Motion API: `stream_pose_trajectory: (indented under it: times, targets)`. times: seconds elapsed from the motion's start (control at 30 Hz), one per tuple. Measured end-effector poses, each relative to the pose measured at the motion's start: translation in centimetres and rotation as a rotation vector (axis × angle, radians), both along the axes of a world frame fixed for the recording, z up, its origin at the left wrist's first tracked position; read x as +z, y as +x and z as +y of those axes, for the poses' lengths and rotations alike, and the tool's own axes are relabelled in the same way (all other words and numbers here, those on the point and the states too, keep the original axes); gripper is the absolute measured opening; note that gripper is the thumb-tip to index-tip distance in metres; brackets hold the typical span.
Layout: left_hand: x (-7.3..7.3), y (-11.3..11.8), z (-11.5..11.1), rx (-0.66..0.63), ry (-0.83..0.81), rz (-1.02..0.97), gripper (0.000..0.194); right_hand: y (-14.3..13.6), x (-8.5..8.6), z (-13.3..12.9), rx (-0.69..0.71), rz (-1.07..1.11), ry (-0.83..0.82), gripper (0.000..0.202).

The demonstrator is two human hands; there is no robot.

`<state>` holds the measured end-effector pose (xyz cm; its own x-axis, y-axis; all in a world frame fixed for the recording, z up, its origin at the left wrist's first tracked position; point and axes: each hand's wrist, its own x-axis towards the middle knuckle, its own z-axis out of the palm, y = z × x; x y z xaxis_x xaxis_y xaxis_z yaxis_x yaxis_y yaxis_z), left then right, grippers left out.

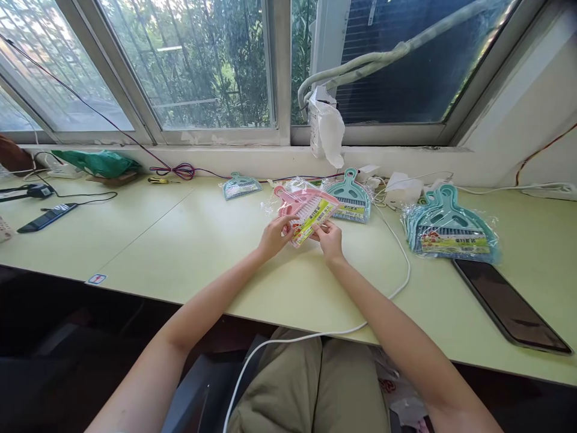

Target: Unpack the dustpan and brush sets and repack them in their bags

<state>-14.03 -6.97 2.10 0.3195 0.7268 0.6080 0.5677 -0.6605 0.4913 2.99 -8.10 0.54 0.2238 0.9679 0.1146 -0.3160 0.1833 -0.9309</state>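
Observation:
A pink mini dustpan and brush set [311,210] in a clear plastic wrapper, with a yellow-green label, is held tilted above the table. My left hand [276,236] is closed on its lower left side. At its lower right edge my right hand [329,238] pinches the packet between thumb and fingers. Just behind it lies a teal dustpan and brush set [350,201], also wrapped, partly covered by the pink one. A smaller-looking teal wrapped set [240,186] rests farther back to the left. Over on the right is a pile of teal wrapped sets [453,231].
A dark tablet or phone [511,307] lies at the right, partly under the pile. A white cable [408,264] crosses the table and drops over its front edge. On the left are a black device [47,218], a green bag [99,162] and bundled wires [183,171].

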Motion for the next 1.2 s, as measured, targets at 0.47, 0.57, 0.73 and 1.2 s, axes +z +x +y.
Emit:
stream_pose_trajectory:
  times: [0.47, 0.57, 0.73, 1.2]
  targets:
    - [1.1, -0.2, -0.3, 0.337, -0.095, 0.236, 0.025, -0.5, -0.1, 0.5, 0.012, -0.075, -0.047, 0.017]
    - [1.2, -0.3, -0.5, 0.328, 0.031, 0.368, 0.024, -0.4, -0.1, 0.5, 0.009, -0.068, -0.059, 0.015]
    - [1.9, -0.2, -0.9, 0.289, 0.122, 0.504, 0.024, -0.2, 0.2, 0.3, -0.015, -0.043, -0.086, 0.014]
    - [1.9, -0.2, -1.3, 0.270, 0.169, 0.600, 0.026, -0.4, 0.2, 0.3, -0.023, 0.006, -0.097, 0.010]
